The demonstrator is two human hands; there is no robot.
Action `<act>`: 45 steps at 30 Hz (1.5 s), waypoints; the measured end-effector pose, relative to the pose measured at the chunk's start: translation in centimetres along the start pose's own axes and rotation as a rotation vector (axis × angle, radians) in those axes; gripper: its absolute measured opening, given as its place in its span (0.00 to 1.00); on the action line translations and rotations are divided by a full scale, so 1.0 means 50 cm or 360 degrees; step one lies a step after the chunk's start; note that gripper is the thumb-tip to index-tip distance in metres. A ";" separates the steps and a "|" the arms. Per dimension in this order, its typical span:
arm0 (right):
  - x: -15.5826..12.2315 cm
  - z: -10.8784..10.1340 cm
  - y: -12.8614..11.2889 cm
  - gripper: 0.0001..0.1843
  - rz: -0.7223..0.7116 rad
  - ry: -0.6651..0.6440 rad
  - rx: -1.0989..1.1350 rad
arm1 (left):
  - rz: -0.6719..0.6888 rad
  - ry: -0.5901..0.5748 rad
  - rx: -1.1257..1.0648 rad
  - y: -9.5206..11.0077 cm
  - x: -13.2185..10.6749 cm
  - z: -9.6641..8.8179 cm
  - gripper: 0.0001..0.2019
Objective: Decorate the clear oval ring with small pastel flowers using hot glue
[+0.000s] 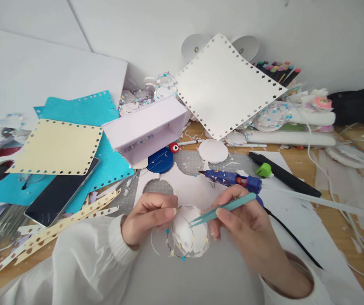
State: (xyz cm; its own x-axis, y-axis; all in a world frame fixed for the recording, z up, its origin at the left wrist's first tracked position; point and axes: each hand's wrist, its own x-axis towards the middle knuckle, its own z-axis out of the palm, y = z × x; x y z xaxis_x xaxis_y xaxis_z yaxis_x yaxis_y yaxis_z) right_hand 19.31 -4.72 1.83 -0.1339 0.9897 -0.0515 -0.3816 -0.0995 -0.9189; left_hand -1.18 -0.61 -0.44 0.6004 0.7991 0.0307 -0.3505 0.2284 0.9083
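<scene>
My left hand (150, 216) pinches the left edge of a small white round paper piece (190, 235) ringed by thin wire with tiny coloured beads. My right hand (248, 228) grips teal tweezers (221, 208), and their tips touch the middle of that white piece. Both hands work low at the centre, over a grey cutting mat (201, 275). A blue glue gun (233, 180) lies just behind my right hand.
An open white box (147, 129) lies on its side behind the hands, with a blue round lid (160, 161) below it. Punched-edge sheets lie around: cream (58, 146), teal (83, 110), white (226, 84). A dark tablet (58, 195), a black pen (285, 173) and markers (277, 70) are nearby.
</scene>
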 end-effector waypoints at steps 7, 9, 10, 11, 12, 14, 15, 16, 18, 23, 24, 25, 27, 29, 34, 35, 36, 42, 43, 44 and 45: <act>0.004 0.003 -0.002 0.06 -0.0112 0.0039 -0.0105 | -0.0079 0.0129 0.0113 0.000 -0.001 0.003 0.24; 0.000 0.005 -0.001 0.07 -0.0239 0.0037 -0.0173 | -0.0065 0.0140 0.0172 0.000 0.000 0.002 0.24; -0.003 0.007 0.000 0.08 -0.0323 0.0036 -0.0229 | -0.0057 0.0144 0.0199 0.001 0.000 0.002 0.23; -0.007 0.007 0.001 0.10 -0.0425 0.0027 -0.0301 | -0.0045 0.0148 0.0227 0.002 0.001 0.002 0.23; -0.011 0.007 0.002 0.13 -0.0535 0.0011 -0.0386 | -0.0030 0.0154 0.0257 0.003 0.001 0.003 0.23; -0.019 0.005 0.005 0.19 -0.0763 -0.0043 -0.0606 | 0.0011 0.0175 0.0331 0.007 0.002 0.006 0.23; -0.022 0.003 0.006 0.22 -0.0872 -0.0084 -0.0735 | 0.0029 0.0189 0.0373 0.009 0.003 0.008 0.23; -0.024 0.001 0.008 0.24 -0.0965 -0.0134 -0.0864 | 0.0043 0.0205 0.0413 0.011 0.003 0.010 0.23; -0.025 -0.002 0.009 0.26 -0.1092 -0.0203 -0.1070 | 0.0058 0.0231 0.0468 0.014 0.005 0.013 0.23; -0.018 0.001 0.011 0.22 -0.0970 -0.0049 -0.0893 | 0.0035 0.0259 0.0406 0.010 0.006 0.010 0.24; -0.017 0.002 0.011 0.21 -0.0901 -0.0028 -0.0800 | 0.0026 0.0249 0.0372 0.008 0.006 0.008 0.24; -0.016 0.004 0.010 0.19 -0.0833 -0.0013 -0.0713 | 0.0019 0.0233 0.0341 0.007 0.005 0.006 0.24; -0.014 0.008 0.007 0.15 -0.0714 0.0022 -0.0559 | 0.0006 0.0195 0.0307 0.005 0.005 0.003 0.24; -0.012 0.011 0.004 0.11 -0.0629 0.0089 -0.0455 | -0.0007 0.0170 0.0297 0.005 0.005 0.002 0.24; -0.010 0.015 -0.001 0.08 -0.0573 0.0159 -0.0393 | -0.0035 0.0153 0.0251 0.007 0.005 0.002 0.25; -0.010 0.014 -0.001 0.08 -0.0569 0.0160 -0.0392 | -0.0044 0.0149 0.0242 0.008 0.005 0.003 0.25; -0.010 0.014 -0.002 0.08 -0.0564 0.0157 -0.0393 | -0.0056 0.0145 0.0232 0.008 0.005 0.004 0.25; -0.012 0.011 -0.005 0.07 -0.0605 0.0140 -0.0400 | -0.0133 0.0150 0.0204 0.010 0.005 0.006 0.25; -0.013 0.010 -0.004 0.06 -0.0601 0.0156 -0.0391 | -0.0149 0.0157 0.0205 0.010 0.005 0.006 0.25; -0.013 0.010 -0.003 0.06 -0.0592 0.0175 -0.0374 | -0.0163 0.0162 0.0206 0.009 0.005 0.006 0.25; -0.013 0.009 -0.002 0.06 -0.0584 0.0187 -0.0349 | -0.0171 0.0163 0.0206 0.009 0.006 0.006 0.25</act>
State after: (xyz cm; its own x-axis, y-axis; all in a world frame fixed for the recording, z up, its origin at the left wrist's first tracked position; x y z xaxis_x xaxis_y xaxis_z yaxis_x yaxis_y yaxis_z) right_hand 19.01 -5.43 2.15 0.0839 0.9617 0.2609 -0.1797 0.2722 -0.9453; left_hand -0.95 -0.45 0.08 0.5506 0.8280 -0.1058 -0.1891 0.2472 0.9503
